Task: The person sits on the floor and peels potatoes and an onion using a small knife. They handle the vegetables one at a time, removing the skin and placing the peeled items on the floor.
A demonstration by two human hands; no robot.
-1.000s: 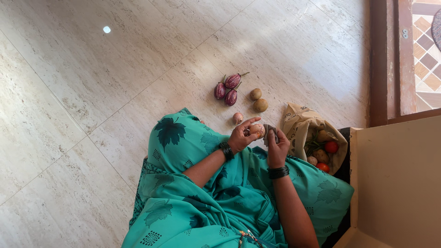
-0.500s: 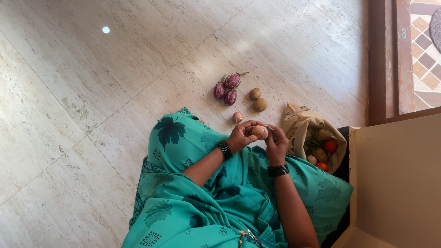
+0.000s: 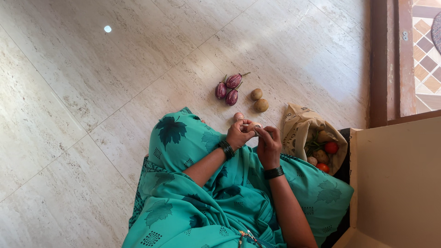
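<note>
Looking down from the head camera: both hands raised together over the green-clad lap, left hand (image 3: 238, 136) and right hand (image 3: 268, 143) curled toward each other, fingertips pinching a small pale round thing, likely an onion (image 3: 254, 126), mostly hidden between them. Probably light, firm, with dry papery skin that may slip or flake; best gripped around the belly, not by loose skin. Just beyond the left hand, another small bulb (image 3: 238, 116) on the floor. Farther ahead, three purple eggplants (image 3: 229, 88) close together, two brown potatoes (image 3: 258, 100) just beside them. To the right of the right hand, an open paper bag (image 3: 296, 126) holding tomatoes (image 3: 330, 148) and other vegetables. Pale tiled floor (image 3: 92, 82) all around.
</note>
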